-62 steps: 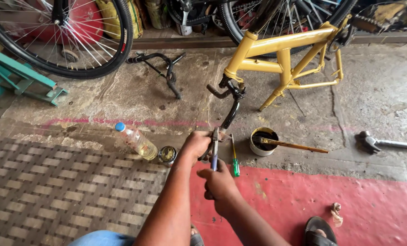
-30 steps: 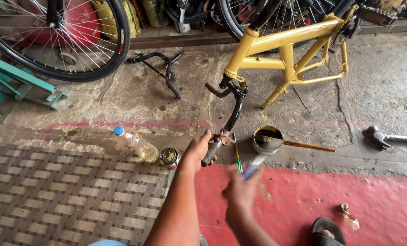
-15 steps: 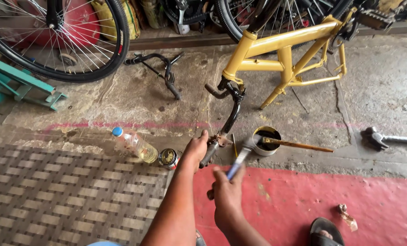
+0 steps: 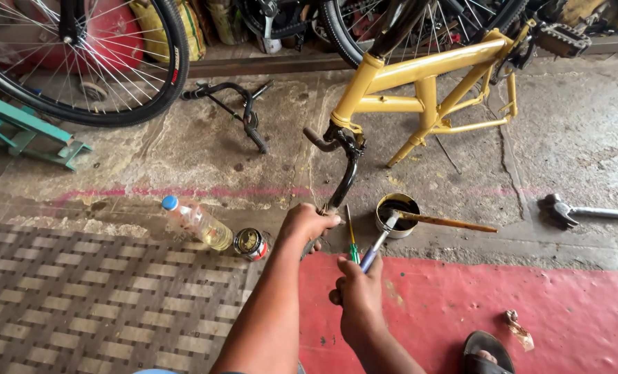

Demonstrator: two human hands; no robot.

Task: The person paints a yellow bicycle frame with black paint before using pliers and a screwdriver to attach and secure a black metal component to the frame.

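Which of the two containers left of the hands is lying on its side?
The clear plastic bottle with the blue cap and yellowish liquid lies flat on the floor. The small round tin beside it, nearer the left hand, is the squat metal one.

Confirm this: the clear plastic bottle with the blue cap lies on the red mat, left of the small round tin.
Not quite. In the head view the clear plastic bottle with the blue cap lies on the bare concrete floor, not the red mat; it is indeed left of the small round tin.
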